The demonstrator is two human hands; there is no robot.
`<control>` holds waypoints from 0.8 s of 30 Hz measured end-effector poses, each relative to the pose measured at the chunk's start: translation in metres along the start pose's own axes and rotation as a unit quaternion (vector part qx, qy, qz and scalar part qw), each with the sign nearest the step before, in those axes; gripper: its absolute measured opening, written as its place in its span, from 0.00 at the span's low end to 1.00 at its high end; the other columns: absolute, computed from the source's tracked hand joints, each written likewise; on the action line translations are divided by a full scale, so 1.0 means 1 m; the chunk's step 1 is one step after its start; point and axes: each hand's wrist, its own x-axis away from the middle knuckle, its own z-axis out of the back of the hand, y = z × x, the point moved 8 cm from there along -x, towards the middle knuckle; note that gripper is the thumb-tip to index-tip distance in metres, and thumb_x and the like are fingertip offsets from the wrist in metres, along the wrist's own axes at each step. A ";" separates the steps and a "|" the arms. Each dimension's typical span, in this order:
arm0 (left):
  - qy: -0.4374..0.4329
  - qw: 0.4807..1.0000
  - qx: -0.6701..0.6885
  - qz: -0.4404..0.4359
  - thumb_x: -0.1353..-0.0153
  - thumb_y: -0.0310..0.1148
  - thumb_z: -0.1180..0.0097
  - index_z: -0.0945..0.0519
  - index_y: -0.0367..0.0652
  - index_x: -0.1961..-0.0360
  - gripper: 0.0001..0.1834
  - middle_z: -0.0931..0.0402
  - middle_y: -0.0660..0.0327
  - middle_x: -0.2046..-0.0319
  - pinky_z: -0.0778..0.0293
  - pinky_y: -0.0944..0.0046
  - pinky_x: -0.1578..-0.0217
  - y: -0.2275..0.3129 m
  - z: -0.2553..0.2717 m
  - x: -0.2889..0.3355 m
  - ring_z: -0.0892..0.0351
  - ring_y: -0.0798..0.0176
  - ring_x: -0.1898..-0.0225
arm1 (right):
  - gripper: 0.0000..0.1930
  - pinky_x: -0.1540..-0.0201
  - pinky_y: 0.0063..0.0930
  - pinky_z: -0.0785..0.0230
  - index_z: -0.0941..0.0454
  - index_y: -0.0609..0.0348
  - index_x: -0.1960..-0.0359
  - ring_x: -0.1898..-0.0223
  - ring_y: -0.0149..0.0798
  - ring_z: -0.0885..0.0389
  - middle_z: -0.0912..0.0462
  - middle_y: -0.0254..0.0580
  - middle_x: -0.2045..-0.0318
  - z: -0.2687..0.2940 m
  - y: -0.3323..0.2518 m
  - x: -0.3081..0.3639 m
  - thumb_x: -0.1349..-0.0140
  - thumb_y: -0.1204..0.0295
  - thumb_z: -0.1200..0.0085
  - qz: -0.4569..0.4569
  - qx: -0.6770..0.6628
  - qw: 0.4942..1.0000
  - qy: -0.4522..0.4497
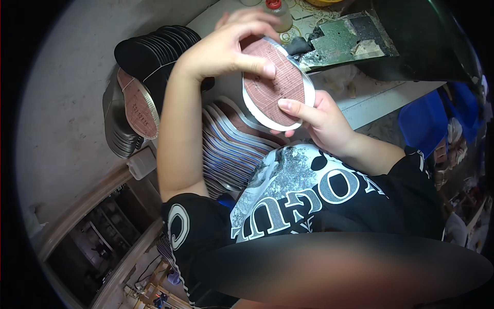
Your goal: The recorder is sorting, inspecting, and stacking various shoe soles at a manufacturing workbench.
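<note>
A shoe insole (278,95), or a stack of them, with a reddish-brown lined face and a white rim, is held up in front of my chest. My left hand (234,46) reaches over its far left end, thumb pressed on the face; its other fingers are partly smeared by motion. At the near right end, my right hand (327,121) grips the insole with the thumb on top and fingers underneath. Below my left wrist lies a long row of similar insoles (231,149) with white, blue and brown edges, partly hidden by my left arm and shirt.
Against the wall at left stand bundles of black insoles (136,54) and a tied reddish-brown bundle (138,108). On the white table (368,103) are a green worn board (345,41), rubber bands and a red-capped bottle (278,15). Blue plastic bins (422,121) stand at right.
</note>
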 end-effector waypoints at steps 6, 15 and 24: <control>-0.145 0.936 0.230 0.222 0.57 0.44 0.27 0.26 0.42 0.67 0.24 0.31 0.68 0.74 0.34 0.73 0.68 -0.015 -0.016 -0.007 0.32 0.74 0.70 | 0.15 0.61 0.22 0.23 0.24 0.68 0.55 0.64 0.35 0.16 0.17 0.46 0.62 -0.003 -0.010 -0.011 0.34 0.66 0.49 -0.024 -0.032 0.997 -0.067; -0.188 0.912 0.275 0.241 0.55 0.43 0.27 0.30 0.43 0.71 0.23 0.32 0.72 0.78 0.38 0.76 0.75 -0.031 -0.017 -0.008 0.34 0.78 0.74 | 0.16 0.55 0.26 0.23 0.26 0.73 0.54 0.59 0.40 0.16 0.18 0.51 0.60 0.001 -0.013 -0.007 0.31 0.67 0.53 -0.049 -0.044 0.997 -0.031; -0.166 0.892 0.313 0.279 0.49 0.43 0.32 0.28 0.43 0.68 0.20 0.32 0.73 0.77 0.38 0.77 0.76 -0.038 -0.019 0.009 0.34 0.79 0.74 | 0.17 0.55 0.26 0.23 0.26 0.73 0.53 0.61 0.37 0.16 0.18 0.52 0.61 0.000 -0.016 -0.012 0.31 0.67 0.54 -0.007 -0.011 1.000 0.002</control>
